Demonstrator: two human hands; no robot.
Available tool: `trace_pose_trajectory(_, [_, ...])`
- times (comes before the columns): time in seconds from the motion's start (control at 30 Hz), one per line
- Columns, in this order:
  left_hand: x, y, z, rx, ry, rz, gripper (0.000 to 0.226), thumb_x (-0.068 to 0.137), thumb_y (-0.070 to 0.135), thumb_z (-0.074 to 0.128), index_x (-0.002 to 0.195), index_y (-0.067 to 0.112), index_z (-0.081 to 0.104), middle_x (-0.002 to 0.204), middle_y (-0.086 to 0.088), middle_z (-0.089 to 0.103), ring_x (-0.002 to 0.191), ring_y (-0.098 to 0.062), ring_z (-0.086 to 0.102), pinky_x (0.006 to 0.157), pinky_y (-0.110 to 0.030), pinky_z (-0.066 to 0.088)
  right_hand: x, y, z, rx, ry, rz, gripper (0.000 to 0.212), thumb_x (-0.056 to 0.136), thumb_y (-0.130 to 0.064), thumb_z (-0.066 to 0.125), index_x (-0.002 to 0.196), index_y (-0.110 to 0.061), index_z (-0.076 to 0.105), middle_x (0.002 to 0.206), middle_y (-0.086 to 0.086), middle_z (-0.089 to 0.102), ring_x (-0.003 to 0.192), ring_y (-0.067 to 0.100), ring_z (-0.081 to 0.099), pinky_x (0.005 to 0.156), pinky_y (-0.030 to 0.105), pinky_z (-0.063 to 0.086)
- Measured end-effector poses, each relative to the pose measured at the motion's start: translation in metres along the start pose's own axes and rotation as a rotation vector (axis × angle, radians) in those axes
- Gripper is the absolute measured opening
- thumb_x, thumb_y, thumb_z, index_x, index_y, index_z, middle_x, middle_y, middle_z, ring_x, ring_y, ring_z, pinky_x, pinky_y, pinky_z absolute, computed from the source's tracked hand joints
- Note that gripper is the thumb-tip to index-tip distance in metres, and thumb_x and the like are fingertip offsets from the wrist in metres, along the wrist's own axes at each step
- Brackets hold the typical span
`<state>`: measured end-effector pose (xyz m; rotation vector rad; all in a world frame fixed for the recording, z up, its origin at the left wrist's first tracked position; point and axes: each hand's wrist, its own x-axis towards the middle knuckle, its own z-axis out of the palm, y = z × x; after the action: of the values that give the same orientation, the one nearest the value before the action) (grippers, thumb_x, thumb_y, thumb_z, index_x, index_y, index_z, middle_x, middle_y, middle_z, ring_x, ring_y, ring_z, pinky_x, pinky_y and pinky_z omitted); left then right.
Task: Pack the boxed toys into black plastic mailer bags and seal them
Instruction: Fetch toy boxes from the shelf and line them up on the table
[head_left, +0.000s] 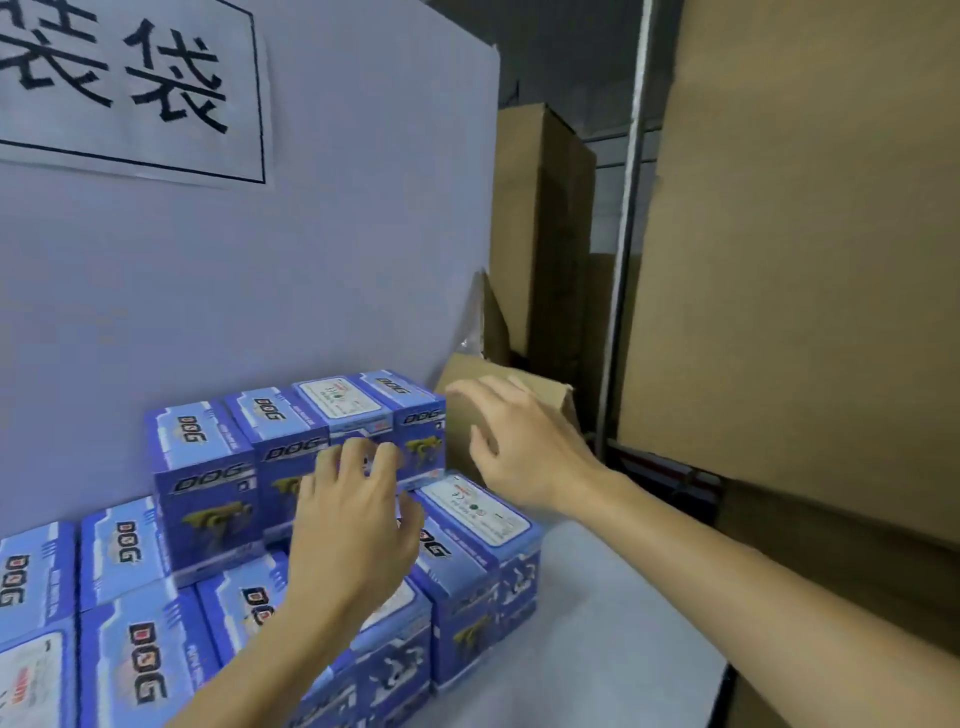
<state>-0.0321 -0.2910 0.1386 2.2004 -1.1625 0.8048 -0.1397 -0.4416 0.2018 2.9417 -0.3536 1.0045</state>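
Note:
Several blue toy boxes marked "DOG" are stacked in two layers on a white table (597, 649), against a pale wall. My left hand (353, 525) reaches to the front of the upper row, its fingertips touching a box (343, 410) with a white label on top. My right hand (519, 447) hovers with loosely spread fingers just right of the end box (415, 415) of that row, holding nothing. A single box (472, 525) with a white label sits lower, under my right wrist. No black mailer bag is in view.
A small brown carton (467, 384) stands behind my right hand at the wall's edge. Large cardboard cartons (805, 260) fill the right side behind a metal post (628, 234). A paper sign (130, 88) with large characters hangs on the wall.

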Motion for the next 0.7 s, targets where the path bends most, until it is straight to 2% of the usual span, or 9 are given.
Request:
trace_pose_trajectory(0.1, [0.000, 0.046, 0.014, -0.186, -0.175, 0.019, 0.021, 0.092, 0.026, 0.056, 0.111, 0.018, 0.055, 0.112, -0.003, 0.056, 0.101, -0.027, 0.050, 0.078, -0.040, 0.046, -0.037, 0.046, -0.040, 0.024, 0.004, 0.139, 0.037, 0.094, -0.014, 0.049, 0.129, -0.020, 0.059, 0.120, 0.000, 0.062, 0.110, 0.019, 0.055, 0.094, 0.037, 0.045])
trace_pose_trajectory(0.2, [-0.001, 0.097, 0.031, -0.396, -0.319, 0.030, 0.010, 0.092, 0.026, 0.054, 0.101, 0.022, 0.054, 0.106, 0.001, 0.059, 0.101, -0.023, 0.054, 0.080, -0.039, 0.049, -0.079, 0.094, -0.079, 0.103, -0.026, 0.359, 0.029, 0.095, -0.012, 0.049, 0.116, -0.022, 0.067, 0.099, -0.004, 0.063, 0.089, 0.013, 0.057, 0.077, 0.028, 0.044])
trace_pose_trajectory(0.33, [-0.004, 0.174, 0.048, -0.586, -0.490, -0.011, 0.003, 0.088, 0.024, 0.058, 0.090, 0.024, 0.060, 0.094, 0.003, 0.067, 0.091, -0.022, 0.059, 0.080, -0.034, 0.047, -0.139, 0.155, -0.132, 0.070, -0.080, 0.614, 0.024, 0.095, -0.016, 0.050, 0.104, -0.034, 0.064, 0.103, -0.006, 0.064, 0.105, 0.015, 0.053, 0.090, 0.029, 0.044])
trace_pose_trajectory(0.4, [-0.011, 0.212, 0.054, -0.666, -0.593, -0.028, 0.006, 0.090, 0.028, 0.057, 0.092, 0.024, 0.061, 0.090, 0.004, 0.067, 0.085, -0.019, 0.062, 0.073, -0.032, 0.049, -0.170, 0.180, -0.155, 0.040, -0.078, 0.746, 0.023, 0.092, -0.015, 0.051, 0.102, -0.031, 0.065, 0.104, -0.001, 0.067, 0.109, 0.021, 0.057, 0.093, 0.026, 0.042])
trace_pose_trajectory(0.5, [-0.027, 0.270, 0.060, -0.786, -0.768, -0.037, 0.015, 0.093, 0.036, 0.053, 0.101, 0.023, 0.058, 0.086, 0.003, 0.067, 0.071, -0.012, 0.060, 0.059, -0.027, 0.043, -0.216, 0.214, -0.175, -0.070, -0.091, 0.969, 0.028, 0.090, -0.020, 0.056, 0.117, -0.021, 0.066, 0.118, 0.006, 0.067, 0.123, 0.026, 0.054, 0.103, 0.029, 0.042])
trace_pose_trajectory(0.57, [-0.039, 0.308, 0.065, -0.852, -0.879, -0.051, 0.020, 0.096, 0.039, 0.051, 0.105, 0.022, 0.055, 0.096, 0.001, 0.066, 0.076, -0.012, 0.060, 0.064, -0.027, 0.045, -0.248, 0.232, -0.179, -0.165, -0.138, 1.117, 0.038, 0.092, -0.033, 0.056, 0.127, -0.017, 0.060, 0.133, 0.009, 0.059, 0.131, 0.029, 0.047, 0.109, 0.040, 0.040])
trace_pose_trajectory(0.63, [-0.054, 0.345, 0.071, -0.860, -0.986, -0.024, 0.029, 0.098, 0.042, 0.049, 0.116, 0.020, 0.055, 0.116, -0.002, 0.063, 0.095, -0.016, 0.060, 0.078, -0.028, 0.047, -0.276, 0.243, -0.177, -0.234, -0.177, 1.195, 0.049, 0.094, -0.047, 0.053, 0.127, -0.010, 0.056, 0.136, 0.015, 0.055, 0.130, 0.035, 0.047, 0.107, 0.043, 0.042])
trace_pose_trajectory(0.7, [-0.071, 0.376, 0.078, -0.823, -1.074, 0.021, 0.048, 0.098, 0.046, 0.049, 0.135, 0.015, 0.050, 0.133, -0.005, 0.056, 0.116, -0.021, 0.056, 0.093, -0.029, 0.048, -0.298, 0.248, -0.168, -0.257, -0.229, 1.289, 0.073, 0.093, -0.062, 0.048, 0.138, -0.005, 0.045, 0.146, 0.021, 0.044, 0.138, 0.041, 0.037, 0.110, 0.046, 0.037])
